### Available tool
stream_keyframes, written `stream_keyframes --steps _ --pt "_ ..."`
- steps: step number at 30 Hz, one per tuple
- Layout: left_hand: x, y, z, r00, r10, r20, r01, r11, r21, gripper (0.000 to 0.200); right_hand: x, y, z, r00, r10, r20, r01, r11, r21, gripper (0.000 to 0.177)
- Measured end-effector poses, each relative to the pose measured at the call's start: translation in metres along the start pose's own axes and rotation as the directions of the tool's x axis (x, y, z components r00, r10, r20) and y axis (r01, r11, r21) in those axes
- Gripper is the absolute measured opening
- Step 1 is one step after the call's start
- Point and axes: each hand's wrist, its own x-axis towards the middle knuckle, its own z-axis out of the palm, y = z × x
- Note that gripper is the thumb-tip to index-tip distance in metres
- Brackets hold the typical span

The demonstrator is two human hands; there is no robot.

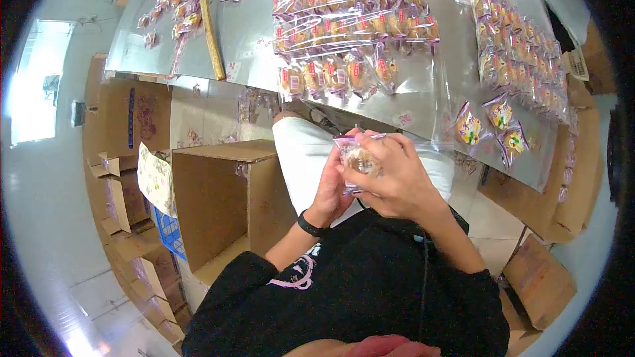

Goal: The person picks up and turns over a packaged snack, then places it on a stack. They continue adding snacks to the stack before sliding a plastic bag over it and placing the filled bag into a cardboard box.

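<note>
Pastry packet (pixel 360 157) is held between both hands above the lap. The right hand (pixel 397 182) is closed over its top and far side, and the left hand (pixel 329 192) is clamped on the near edge from below. Judgement: the grip belongs on the film margins, with light fingers, so the pastry inside is not crushed or the wrapper creased. Left of the left hand stands an open carton (pixel 218 198). Beyond both hands, rows of filled packets (pixel 350 33) lie on the steel table (pixel 251 33).

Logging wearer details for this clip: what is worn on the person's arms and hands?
No gloves on the left hand or right hand. A black wristband circles the left wrist. Black sleeves leave the forearms bare, with pink lettering near the left one.
</note>
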Motion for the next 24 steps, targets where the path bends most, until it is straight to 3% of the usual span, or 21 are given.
stream_keyframes --steps 3,6,9,10,13,14,17,20,22,24 --pt "0.005 -0.023 0.002 0.999 -0.003 -0.048 -0.002 0.994 -0.106 0.082 -0.007 0.011 -0.010 0.993 0.059 -0.106 -0.053 0.997 0.061 0.064" --pt "0.002 -0.002 0.001 0.986 -0.002 -0.168 -0.001 1.000 -0.017 0.068 -0.007 0.020 0.009 0.939 0.088 -0.331 -0.035 0.986 0.163 0.072" --pt "0.000 0.014 -0.006 0.964 0.101 -0.244 -0.079 0.992 0.101 0.076 -0.001 0.018 0.006 0.816 0.330 -0.475 -0.188 0.928 0.323 0.076" --pt "0.000 0.020 -0.003 0.940 0.126 -0.317 -0.081 0.985 0.151 0.076 0.002 0.018 0.001 0.792 0.414 -0.449 -0.233 0.884 0.405 0.076" --pt "-0.004 0.030 -0.019 0.919 0.156 -0.361 -0.054 0.959 0.277 0.071 0.008 0.020 -0.005 0.842 0.310 -0.442 -0.202 0.940 0.275 0.074" --pt "-0.005 0.030 -0.019 0.908 0.147 -0.393 -0.066 0.975 0.211 0.066 0.009 0.021 -0.007 0.885 0.236 -0.401 -0.150 0.961 0.235 0.068" --pt "-0.005 0.028 -0.025 0.929 0.156 -0.336 -0.106 0.981 0.161 0.064 0.007 0.014 0.006 0.941 0.181 -0.286 -0.084 0.943 0.321 0.064" --pt "-0.003 0.020 -0.025 0.935 0.231 -0.270 -0.177 0.961 0.212 0.060 0.010 0.004 0.025 0.953 0.235 -0.191 -0.115 0.865 0.488 0.065" --pt "-0.004 0.027 -0.015 0.945 0.116 -0.305 -0.091 0.991 0.096 0.057 0.014 -0.006 0.023 0.958 0.274 -0.087 -0.182 0.811 0.556 0.067" --pt "-0.003 0.030 -0.015 0.958 0.017 -0.286 -0.001 0.998 0.055 0.054 0.013 -0.002 0.019 0.975 0.211 -0.069 -0.145 0.840 0.524 0.072"
